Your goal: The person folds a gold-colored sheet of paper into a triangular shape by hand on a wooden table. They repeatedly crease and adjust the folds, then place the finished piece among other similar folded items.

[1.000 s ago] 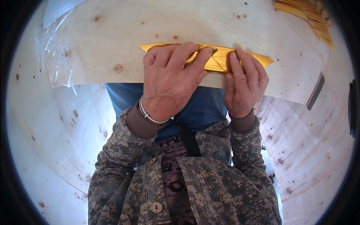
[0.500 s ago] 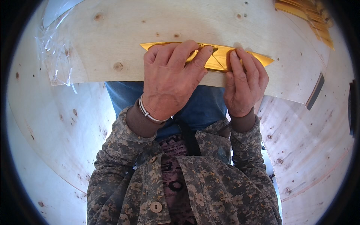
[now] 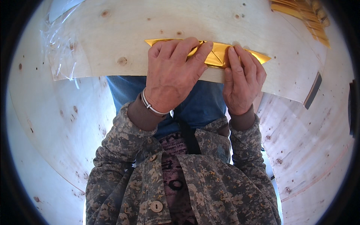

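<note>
Gold paper (image 3: pixel 219 56), folded into a long flat strip with diagonal creases, lies on the wooden board (image 3: pixel 112 41) close to its near edge, both pointed ends sticking out past the hands. Left hand (image 3: pixel 170 75) lies flat over the strip's left half, fingers spread and extended, pressing down; nothing gripped, palm on the board. White band on that wrist. Right hand (image 3: pixel 242 80) sits just beside it on the strip's right half, fingers nearly straight, tips pressing the paper against the board, not pinching it. Clear plastic wrap (image 3: pixel 62 48) hangs crumpled over the board's left end, well apart from the hands. Stack of gold sheets (image 3: pixel 305 17) at the board's far right corner. Dark flat strip (image 3: pixel 313 90) at the board's right edge. Camouflage jacket sleeves on both forearms.
</note>
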Motion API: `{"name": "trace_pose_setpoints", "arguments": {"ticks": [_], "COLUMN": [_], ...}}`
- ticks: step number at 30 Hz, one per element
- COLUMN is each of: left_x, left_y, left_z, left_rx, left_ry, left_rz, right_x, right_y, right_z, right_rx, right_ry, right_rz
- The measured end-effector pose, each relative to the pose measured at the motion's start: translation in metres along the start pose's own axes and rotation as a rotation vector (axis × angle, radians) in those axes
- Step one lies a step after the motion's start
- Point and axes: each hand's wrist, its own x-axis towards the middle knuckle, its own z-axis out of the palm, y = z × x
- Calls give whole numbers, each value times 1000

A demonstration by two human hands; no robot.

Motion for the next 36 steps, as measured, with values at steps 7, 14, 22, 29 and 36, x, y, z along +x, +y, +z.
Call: {"name": "trace_pose_setpoints", "arguments": {"ticks": [7, 14, 22, 29, 36], "left_x": [0, 1, 0, -4, -4], "left_y": [-1, 2, 2, 0, -2], "left_z": [0, 1, 4, 5, 8], "left_rx": [-3, 19, 12, 30, 78], "left_ry": [-5, 18, 56, 59, 89], "left_rz": [3, -7, 6, 30, 62], "right_x": [1, 0, -3, -8, -9], "right_y": [-2, -4, -5, -13, -16], "right_z": [-2, -3, -2, -7, -8], "right_rx": [-21, -19, 101, -14, -86], "right_ry": [-16, -40, -80, -208, -266], "right_rz": [-1, 14, -35, -55, -67]}}
